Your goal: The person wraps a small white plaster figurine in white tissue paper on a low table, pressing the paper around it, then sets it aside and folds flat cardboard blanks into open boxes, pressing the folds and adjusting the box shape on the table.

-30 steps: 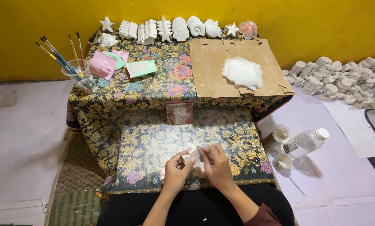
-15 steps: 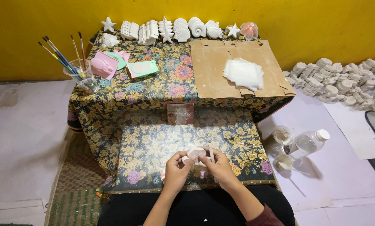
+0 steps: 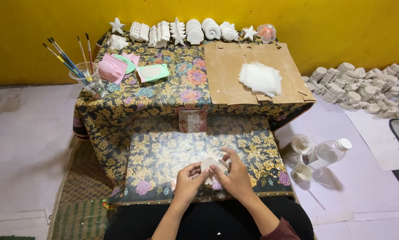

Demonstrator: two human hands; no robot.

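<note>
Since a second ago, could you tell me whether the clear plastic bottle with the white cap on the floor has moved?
No. The clear plastic bottle lies in the same spot beside the low floral-cloth table.

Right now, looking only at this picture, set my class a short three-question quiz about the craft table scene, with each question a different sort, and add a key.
1. True or false: the paintbrushes lie flat on the cardboard sheet.
2. Multiple choice: what do the left hand and right hand hold together? A) a small white piece B) a paintbrush C) the clear bottle
3. Fill in: the row of white shell and star figures stands against a ___ wall.

Key: 1 false, they stand in a clear cup; 2 A; 3 yellow.
</note>
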